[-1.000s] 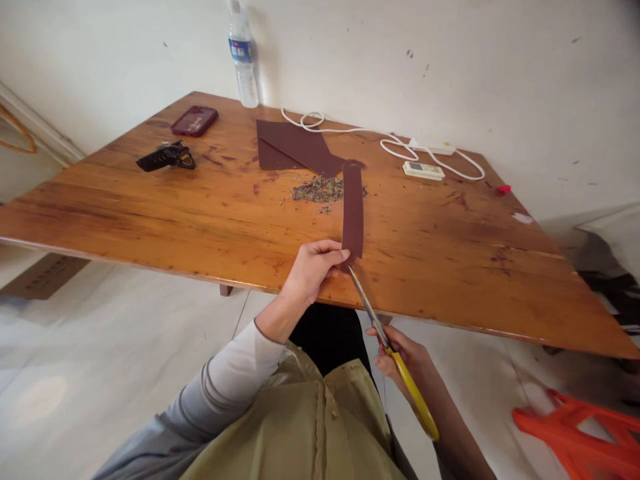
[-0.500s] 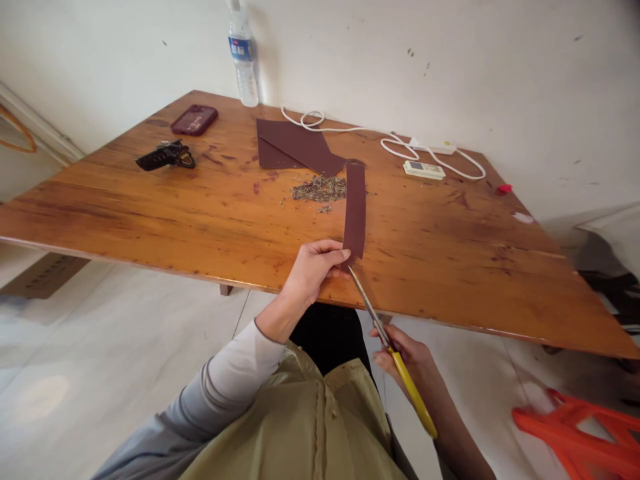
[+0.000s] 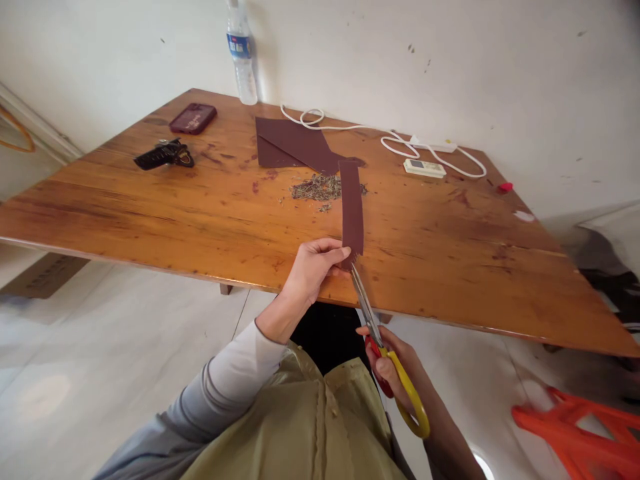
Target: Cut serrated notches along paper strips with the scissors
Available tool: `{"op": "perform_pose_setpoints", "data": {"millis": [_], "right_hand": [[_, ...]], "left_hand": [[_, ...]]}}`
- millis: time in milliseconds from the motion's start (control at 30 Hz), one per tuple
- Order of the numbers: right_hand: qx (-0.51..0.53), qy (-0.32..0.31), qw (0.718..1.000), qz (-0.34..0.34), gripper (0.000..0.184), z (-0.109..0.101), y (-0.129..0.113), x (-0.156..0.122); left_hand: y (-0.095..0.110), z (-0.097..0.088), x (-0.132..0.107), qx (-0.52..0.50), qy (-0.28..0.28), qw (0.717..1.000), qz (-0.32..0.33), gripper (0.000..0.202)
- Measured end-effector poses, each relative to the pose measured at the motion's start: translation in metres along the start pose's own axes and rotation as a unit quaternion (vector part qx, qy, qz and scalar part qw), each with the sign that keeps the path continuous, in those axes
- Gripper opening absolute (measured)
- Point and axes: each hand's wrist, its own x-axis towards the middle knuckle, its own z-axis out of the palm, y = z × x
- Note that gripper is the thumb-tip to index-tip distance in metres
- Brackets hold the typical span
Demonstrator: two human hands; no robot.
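Note:
My left hand pinches the near end of a dark maroon strip that looks like paper or thin sheet. The strip stands out away from me over the table, and its near edge is cut into a ragged fringe. My right hand grips scissors with one yellow and one red handle. Their blade tips meet the strip's fringed corner, just right of my left fingers. Beyond the hands lies a small pile of fine shreds, partly covered by the strip. Behind it rest larger maroon sheets.
On the wooden table are a phone, a black hair clip, a water bottle, a white cable and a small remote. A wall stands behind. An orange stool is at lower right.
The scissors have turned in my right hand, so both handles now show and the blades tilt differently. The strip has swung slightly left. My left hand stays in place.

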Motion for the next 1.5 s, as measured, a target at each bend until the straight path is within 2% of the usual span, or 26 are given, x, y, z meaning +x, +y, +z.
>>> {"op": "perform_pose_setpoints", "data": {"millis": [100, 233, 400, 767, 967, 1200, 1400, 1500], "right_hand": [[0.035, -0.008, 0.999, -0.001, 0.035, 0.007, -0.001, -0.003], [0.006, 0.021, 1.000, 0.007, 0.028, 0.012, -0.002, 0.000], [-0.024, 0.048, 0.999, 0.012, 0.024, 0.014, 0.003, 0.004], [0.014, 0.058, 0.997, 0.039, 0.013, 0.018, 0.013, -0.001], [0.006, 0.055, 0.998, 0.038, 0.019, 0.017, 0.013, -0.001], [0.041, -0.004, 0.999, 0.023, 0.032, 0.010, 0.005, -0.004], [0.008, -0.024, 0.998, 0.061, 0.036, 0.000, -0.001, -0.005], [-0.028, -0.035, 0.998, 0.053, 0.038, -0.007, 0.000, -0.002]], "left_hand": [[-0.001, 0.001, -0.001, 0.000, 0.010, 1.000, 0.006, 0.019], [-0.003, 0.002, -0.001, 0.009, 0.018, 1.000, 0.013, 0.018], [-0.004, 0.003, -0.002, 0.006, 0.021, 1.000, 0.023, 0.017], [-0.003, 0.004, -0.003, 0.004, 0.014, 1.000, 0.026, 0.016], [-0.003, 0.001, -0.001, -0.008, 0.012, 1.000, 0.020, 0.023], [-0.002, -0.001, 0.000, -0.005, 0.006, 1.000, 0.013, 0.025], [-0.001, -0.003, 0.002, -0.005, -0.005, 1.000, 0.001, 0.022], [-0.001, -0.003, 0.003, 0.001, -0.014, 1.000, -0.015, 0.021]]}}
